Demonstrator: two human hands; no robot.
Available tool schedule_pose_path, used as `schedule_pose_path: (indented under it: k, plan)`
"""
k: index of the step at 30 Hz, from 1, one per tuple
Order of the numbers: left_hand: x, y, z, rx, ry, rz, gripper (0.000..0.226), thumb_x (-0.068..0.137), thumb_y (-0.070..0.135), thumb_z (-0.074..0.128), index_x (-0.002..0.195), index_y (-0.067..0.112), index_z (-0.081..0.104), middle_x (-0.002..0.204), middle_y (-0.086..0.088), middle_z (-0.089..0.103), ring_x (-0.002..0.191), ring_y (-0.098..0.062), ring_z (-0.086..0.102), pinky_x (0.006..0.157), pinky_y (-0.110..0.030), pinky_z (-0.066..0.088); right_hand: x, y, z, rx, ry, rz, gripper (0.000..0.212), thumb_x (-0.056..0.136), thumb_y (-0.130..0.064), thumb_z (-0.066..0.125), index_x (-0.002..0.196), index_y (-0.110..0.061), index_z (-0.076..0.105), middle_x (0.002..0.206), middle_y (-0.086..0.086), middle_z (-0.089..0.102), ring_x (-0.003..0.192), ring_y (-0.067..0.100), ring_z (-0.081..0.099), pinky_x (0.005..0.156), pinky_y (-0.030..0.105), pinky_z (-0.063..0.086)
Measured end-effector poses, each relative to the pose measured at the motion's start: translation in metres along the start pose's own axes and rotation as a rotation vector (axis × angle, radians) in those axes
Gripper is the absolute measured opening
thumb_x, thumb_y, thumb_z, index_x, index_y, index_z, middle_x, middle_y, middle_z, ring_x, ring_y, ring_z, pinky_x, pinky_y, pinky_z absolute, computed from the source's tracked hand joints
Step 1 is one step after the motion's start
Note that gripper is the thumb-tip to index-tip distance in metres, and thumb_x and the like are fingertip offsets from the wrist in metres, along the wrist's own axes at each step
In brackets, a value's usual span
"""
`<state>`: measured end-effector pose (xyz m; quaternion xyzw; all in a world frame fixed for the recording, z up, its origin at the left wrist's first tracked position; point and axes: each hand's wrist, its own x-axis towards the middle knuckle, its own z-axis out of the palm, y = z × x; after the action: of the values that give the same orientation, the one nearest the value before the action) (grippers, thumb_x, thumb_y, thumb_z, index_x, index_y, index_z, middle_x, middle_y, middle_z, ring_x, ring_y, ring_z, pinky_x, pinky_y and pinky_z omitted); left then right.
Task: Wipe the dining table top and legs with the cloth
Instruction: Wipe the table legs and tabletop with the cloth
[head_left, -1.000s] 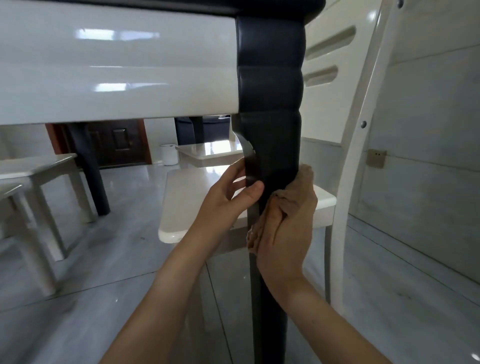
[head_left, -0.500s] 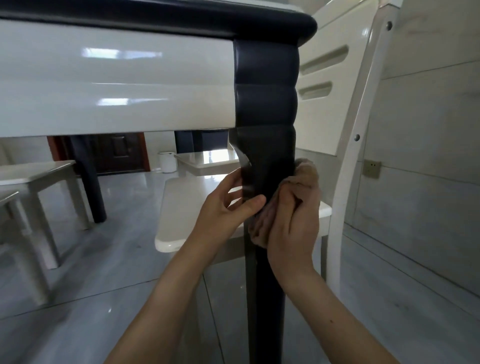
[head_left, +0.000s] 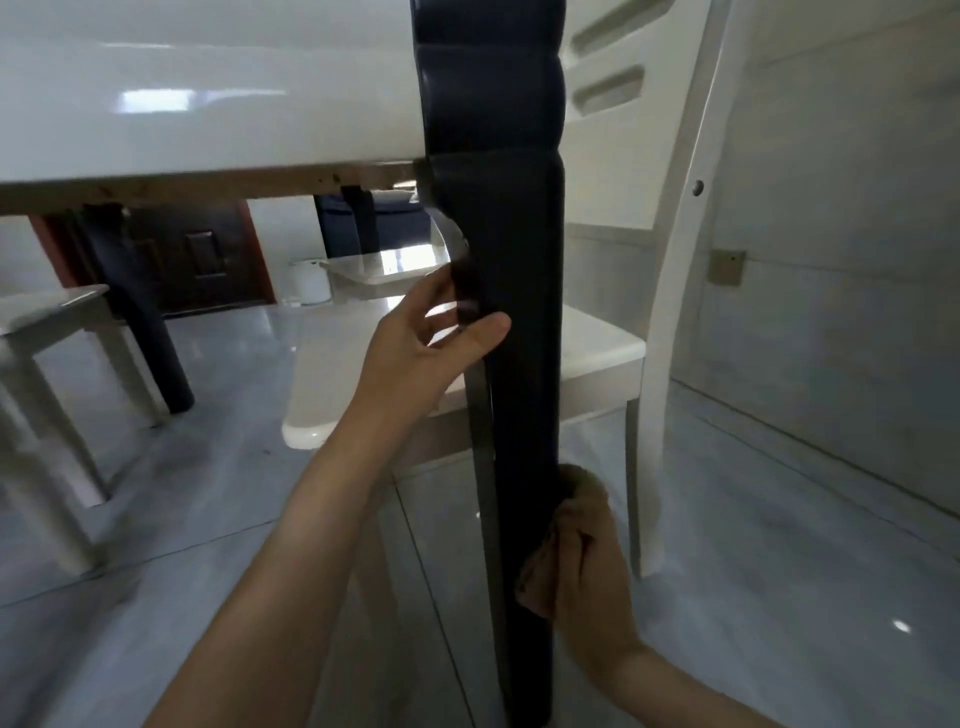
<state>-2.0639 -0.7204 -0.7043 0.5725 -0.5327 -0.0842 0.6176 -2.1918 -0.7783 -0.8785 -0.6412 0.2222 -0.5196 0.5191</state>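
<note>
A dark navy table leg (head_left: 514, 291) runs down the middle of the view from the glossy white table apron (head_left: 208, 104). My left hand (head_left: 421, 343) holds the leg's left edge, thumb on the front face and fingers behind. Lower down, my right hand (head_left: 587, 577) grips a brown cloth (head_left: 582, 499) and presses it against the leg's right side. Most of the cloth is hidden under my fingers.
A white chair (head_left: 675, 291) stands right behind the leg, its seat (head_left: 597, 343) level with my left hand. Another white seat (head_left: 47, 312) and a second dark leg (head_left: 150, 353) are at the left. The floor (head_left: 779, 519) is glossy grey tile; a wall rises on the right.
My right hand has slid the cloth down the leg from beside my left hand to well below it. The left hand keeps its hold. The view has moved closer and lower.
</note>
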Motion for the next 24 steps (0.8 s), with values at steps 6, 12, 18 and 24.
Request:
schedule_pose_path:
  k: [6, 12, 18, 24]
  plan:
    - [0.001, -0.004, 0.006, 0.027, 0.059, 0.031, 0.055, 0.082, 0.027, 0.071, 0.134, 0.02, 0.052, 0.117, 0.018, 0.062, 0.101, 0.007, 0.062, 0.075, -0.005, 0.047, 0.024, -0.029, 0.03, 0.238, 0.079, -0.228, 0.033, 0.104, -0.004, 0.031, 0.117, -0.03, 0.048, 0.087, 0.008, 0.062, 0.066, 0.01, 0.061, 0.063, 0.016, 0.052]
    - [0.002, -0.009, 0.007, 0.083, 0.061, 0.061, 0.066, 0.079, 0.038, 0.072, 0.138, 0.018, 0.048, 0.126, 0.011, 0.06, 0.107, 0.005, 0.06, 0.084, -0.01, 0.049, -0.003, 0.028, 0.031, 0.416, 0.038, 0.033, 0.053, 0.104, -0.005, 0.017, 0.114, -0.038, 0.057, 0.073, 0.035, 0.049, 0.037, 0.032, 0.044, 0.038, 0.038, 0.047]
    - [0.002, -0.013, 0.006, 0.109, 0.057, 0.079, 0.062, 0.082, 0.038, 0.067, 0.137, 0.016, 0.048, 0.128, 0.009, 0.06, 0.113, 0.001, 0.058, 0.097, -0.021, 0.049, -0.04, 0.086, 0.02, 0.123, 0.024, 0.194, 0.047, 0.102, -0.018, 0.026, 0.137, -0.046, 0.038, 0.072, 0.019, 0.067, 0.037, 0.03, 0.051, 0.038, 0.032, 0.05]
    - [0.003, -0.015, 0.004, 0.118, 0.044, 0.084, 0.069, 0.079, 0.044, 0.067, 0.138, 0.014, 0.047, 0.132, 0.005, 0.058, 0.116, -0.001, 0.057, 0.1, -0.025, 0.049, -0.091, 0.151, -0.025, -0.398, -0.242, 0.386, 0.046, 0.099, -0.04, 0.046, 0.132, -0.009, 0.041, 0.056, 0.02, 0.05, 0.04, 0.022, 0.054, 0.042, 0.029, 0.046]
